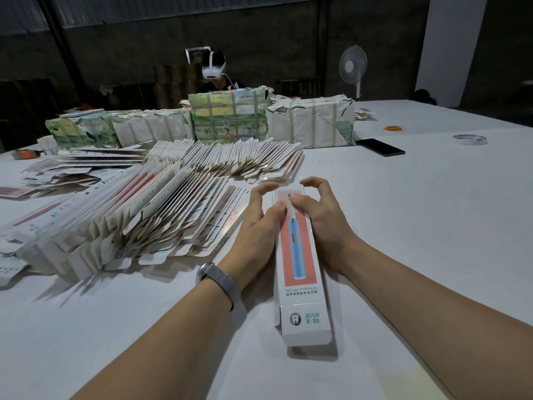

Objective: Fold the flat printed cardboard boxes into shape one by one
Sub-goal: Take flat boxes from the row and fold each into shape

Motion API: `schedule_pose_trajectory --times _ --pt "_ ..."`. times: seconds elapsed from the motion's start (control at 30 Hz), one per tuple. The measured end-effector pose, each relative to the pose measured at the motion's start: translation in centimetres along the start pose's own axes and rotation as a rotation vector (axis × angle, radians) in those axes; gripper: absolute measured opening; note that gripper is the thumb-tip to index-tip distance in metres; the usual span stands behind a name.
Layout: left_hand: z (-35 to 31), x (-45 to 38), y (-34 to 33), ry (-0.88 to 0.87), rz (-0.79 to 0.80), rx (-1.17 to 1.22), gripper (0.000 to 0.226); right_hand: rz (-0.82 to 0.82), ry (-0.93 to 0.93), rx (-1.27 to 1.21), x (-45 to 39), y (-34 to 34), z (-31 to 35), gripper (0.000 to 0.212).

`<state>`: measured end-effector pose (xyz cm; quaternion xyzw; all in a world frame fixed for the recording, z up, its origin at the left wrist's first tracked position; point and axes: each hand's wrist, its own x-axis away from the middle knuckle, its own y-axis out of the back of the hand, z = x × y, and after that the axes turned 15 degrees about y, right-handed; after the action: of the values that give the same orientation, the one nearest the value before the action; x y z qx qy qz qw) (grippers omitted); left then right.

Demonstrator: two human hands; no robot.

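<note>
Hands clasp a long white cardboard box [300, 255] printed with a blue toothbrush on red: left hand [258, 223] at its nine o'clock, right hand [323, 223] at three, fingers curled round it, above the white table [432, 226]. Fanned flat white box blanks [155, 217] lie at ten o'clock.

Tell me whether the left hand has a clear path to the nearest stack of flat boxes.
Probably yes: the stack lies just left of the left hand with bare table between; the hand must first release the box.

Box [300, 255] between hands on table [403, 226]; flat box stacks [161, 215] left; bundles [230, 116] behind.
</note>
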<state>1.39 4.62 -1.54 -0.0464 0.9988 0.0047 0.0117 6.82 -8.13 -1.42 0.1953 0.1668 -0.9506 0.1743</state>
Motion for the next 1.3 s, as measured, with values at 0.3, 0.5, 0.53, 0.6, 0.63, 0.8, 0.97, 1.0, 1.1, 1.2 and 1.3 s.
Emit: schedule_pose_trajectory --times 0.3,0.5,0.53,0.6,0.63,0.8,0.97,1.0,1.1,1.2,1.3 --pt "0.2 -0.2 0.1 0.023 0.011 0.017 0.031 -0.01 -0.031 -0.008 -0.1 0.0 0.2 0.017" --pt "0.1 -0.4 -0.1 0.035 -0.028 0.031 0.035 -0.033 -0.026 -0.003 0.0 -0.2 0.3 0.013" --pt "0.1 -0.4 -0.1 0.031 -0.027 0.039 0.03 -0.03 -0.029 -0.002 0.0 -0.2 0.3 0.013" --pt "0.0 -0.4 0.1 0.03 -0.021 0.045 0.023 -0.015 -0.04 0.017 0.1 -0.2 0.4 0.012" --pt "0.0 -0.3 0.1 0.033 -0.017 0.046 0.02 -0.009 -0.043 0.028 0.1 -0.2 0.5 0.012" --pt "-0.1 -0.2 0.3 0.061 -0.023 0.035 0.015 -0.019 -0.025 0.043 0.3 -0.4 0.7 0.015" --pt "-0.2 0.0 0.2 0.057 -0.087 0.107 0.024 -0.059 0.023 0.182 0.4 -0.7 0.5 0.011" --pt "-0.2 -0.1 0.2 0.06 -0.103 0.126 0.025 -0.067 0.041 0.246 0.4 -0.8 0.5 0.01" --pt "0.0 -0.2 0.5 0.059 -0.141 0.178 0.022 -0.007 0.094 0.471 0.3 -0.8 0.8 0.016" --pt "0.1 -0.4 0.6 0.018 -0.182 0.205 0.018 0.195 0.047 0.613 0.0 -0.8 2.0 0.057" --pt "-0.1 0.0 0.3 -0.026 -0.147 0.219 0.018 0.349 0.031 0.832 0.1 -0.7 3.8 0.089"
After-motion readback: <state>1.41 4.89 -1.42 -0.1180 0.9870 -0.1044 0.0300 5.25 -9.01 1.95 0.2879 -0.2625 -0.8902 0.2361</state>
